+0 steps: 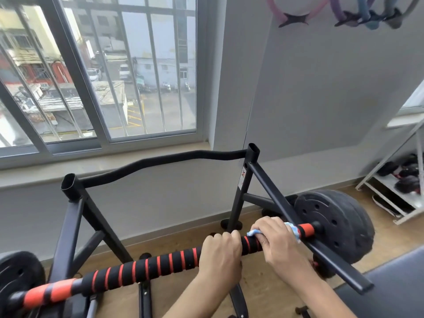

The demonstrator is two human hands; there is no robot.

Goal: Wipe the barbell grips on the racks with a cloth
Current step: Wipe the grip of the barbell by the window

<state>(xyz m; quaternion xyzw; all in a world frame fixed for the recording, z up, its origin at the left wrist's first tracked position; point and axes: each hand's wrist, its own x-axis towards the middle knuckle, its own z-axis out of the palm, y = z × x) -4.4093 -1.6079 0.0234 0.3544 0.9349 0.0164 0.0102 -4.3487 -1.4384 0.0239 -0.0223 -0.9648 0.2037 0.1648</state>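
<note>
Window (98,72): fills the upper left, barred on the outside, with parked cars and low buildings below; its sill runs just behind the rack.
Wall (321,92): plain grey, to the right of the window; coloured rings (298,10) hang at its top edge.
Rack (75,228): black steel frame standing on the wood floor under the sill, two open-topped uprights joined by a wavy crossbar, with a sloped arm on each side coming toward the camera.
Bench pad (399,278): dark padded surface at the lower right corner, beside the right sloped arm.
Weight plates: a black plate (339,223) sits on the bar's right end, just past the right arm of the rack; another (16,276) shows at the far left.
Shelf (399,187): white frame at the right edge, holding dark dumbbells, well apart from the rack.
Barbell grip (146,269): black foam sleeve ringed with red stripes, lying across the rack from lower left to upper right, with solid orange-red sections near both ends.
Left hand (222,251): fingers curled over the top of the grip, clasping it just left of the other hand.
Right hand (277,239): wrapped round the grip near its right end, pressing the cloth against the foam.
Cloth (292,229): pale blue and white, bunched under the right hand, with bits showing at either side of the fingers.
</note>
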